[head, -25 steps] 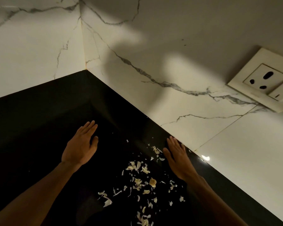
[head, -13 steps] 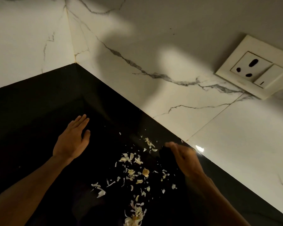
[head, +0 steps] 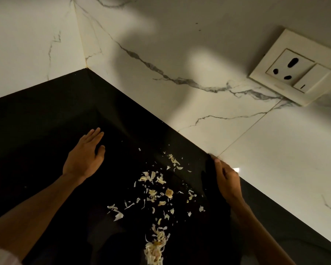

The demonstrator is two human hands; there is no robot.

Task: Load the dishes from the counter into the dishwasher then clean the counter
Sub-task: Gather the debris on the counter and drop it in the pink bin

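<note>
Pale peel scraps (head: 157, 190) lie scattered over the glossy black counter (head: 36, 131), with a denser heap (head: 155, 249) at the bottom edge of the view. My left hand (head: 84, 157) rests flat on the counter to the left of the scraps, fingers straight and together. My right hand (head: 225, 180) stands on its edge at the right of the scraps, close to the wall, with its fingers nearly straight and its palm turned toward the scraps. It holds nothing that I can make out; a dark reflection sits beside it.
White marble-pattern wall tiles (head: 180, 54) meet in a corner behind the counter. A cream socket and switch plate (head: 298, 69) is on the right wall. No dishes or dishwasher are in view.
My right hand has turned from lying flat to standing on its edge by the wall. My left hand has stayed flat on the counter.
</note>
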